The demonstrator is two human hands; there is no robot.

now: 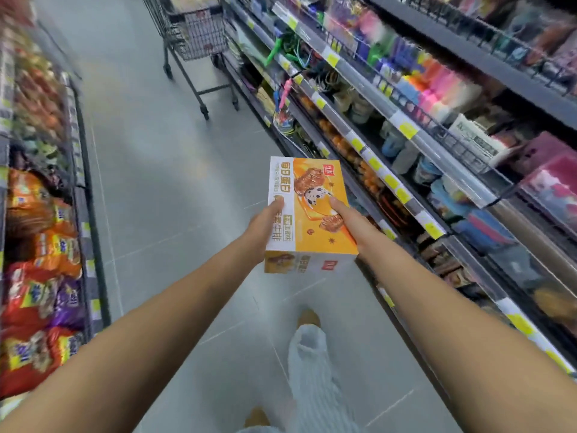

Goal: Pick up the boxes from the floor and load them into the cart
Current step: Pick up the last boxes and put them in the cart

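Note:
An orange and white snack box (pixel 309 195) is held out in front of me above the aisle floor. My left hand (pixel 263 226) grips its left side, thumb on the top face. My right hand (pixel 348 223) grips its right side, thumb lying across the printed top. The fingers of both hands are hidden under the box. A grey wire shopping cart (pixel 196 32) stands farther up the aisle, close to the right-hand shelves, well beyond the box.
Shelves of packaged goods (pixel 437 126) line the right side of the aisle. Shelves with snack bags (pixel 34 276) line the left. Grey tiled floor (pixel 150 170) runs between them toward the cart. My legs and brown shoes (pixel 309 320) show below the box.

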